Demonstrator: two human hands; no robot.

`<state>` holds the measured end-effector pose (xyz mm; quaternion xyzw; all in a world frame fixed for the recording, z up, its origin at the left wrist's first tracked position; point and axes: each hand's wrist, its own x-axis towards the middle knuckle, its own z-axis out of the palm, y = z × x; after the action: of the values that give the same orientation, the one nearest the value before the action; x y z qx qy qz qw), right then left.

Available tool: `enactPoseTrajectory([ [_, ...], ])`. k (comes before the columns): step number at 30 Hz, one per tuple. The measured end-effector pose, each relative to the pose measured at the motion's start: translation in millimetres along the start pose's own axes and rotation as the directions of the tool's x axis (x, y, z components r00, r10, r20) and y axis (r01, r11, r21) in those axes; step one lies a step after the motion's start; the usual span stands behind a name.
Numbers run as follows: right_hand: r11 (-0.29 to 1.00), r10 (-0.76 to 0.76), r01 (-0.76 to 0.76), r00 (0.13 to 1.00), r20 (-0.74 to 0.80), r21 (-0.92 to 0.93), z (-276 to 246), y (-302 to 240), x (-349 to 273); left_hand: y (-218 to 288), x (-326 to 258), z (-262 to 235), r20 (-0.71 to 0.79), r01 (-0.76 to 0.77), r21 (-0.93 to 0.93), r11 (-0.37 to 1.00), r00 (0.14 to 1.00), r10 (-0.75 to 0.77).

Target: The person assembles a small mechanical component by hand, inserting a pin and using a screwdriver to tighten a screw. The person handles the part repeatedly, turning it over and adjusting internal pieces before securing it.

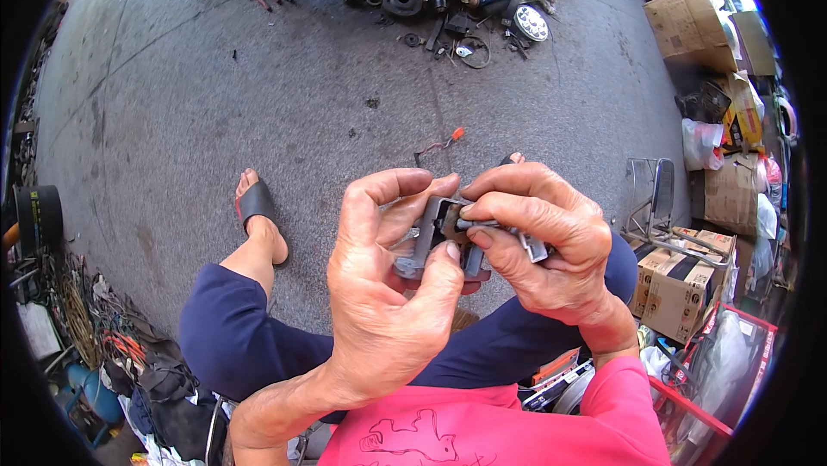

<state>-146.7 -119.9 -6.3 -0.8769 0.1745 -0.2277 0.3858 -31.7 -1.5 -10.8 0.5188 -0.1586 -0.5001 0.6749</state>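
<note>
My left hand (pixel 392 285) is wrapped round a small grey metal housing (pixel 425 233) with a dark hollow inside, its thumb pressed along the near side. My right hand (pixel 551 238) meets it from the right, thumb and fingers pinching a small dark cylindrical pin (pixel 469 224) at the housing's opening. A light grey metal piece (pixel 532 247) shows between the right hand's fingers; I cannot tell whether it joins the pin. Both hands are above my lap, and the fingers hide much of the housing.
Dark metal parts and tools (pixel 405 1) lie heaped on the concrete at the far side. A short wire with an orange connector (pixel 457 133) lies beyond my hands. Cardboard boxes (pixel 685 289) and a folding chair (pixel 659 195) stand at the right; cables and bags clutter the lower left.
</note>
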Motion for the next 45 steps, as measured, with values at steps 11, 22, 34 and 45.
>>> enactPoseTrajectory([
  [11,0.99,0.128,-0.133,0.987,0.098,0.041,-1,1,1,2,0,-4,0.1,0.113,-0.018,0.993,0.989,-0.11],
  [22,0.973,0.178,-0.193,0.977,0.12,0.129,-3,6,0,5,0,-6,0.163,0.197,-0.064,0.978,0.969,-0.184],
  [34,0.984,0.178,-0.179,0.977,0.118,-0.002,-5,0,-2,1,-2,-4,0.149,0.163,0.042,0.986,0.975,-0.168],
  [45,0.982,0.009,0.011,0.994,0.105,-0.191,-2,-4,-1,-4,-2,-6,0.176,0.089,0.077,0.993,0.979,-0.102],
])
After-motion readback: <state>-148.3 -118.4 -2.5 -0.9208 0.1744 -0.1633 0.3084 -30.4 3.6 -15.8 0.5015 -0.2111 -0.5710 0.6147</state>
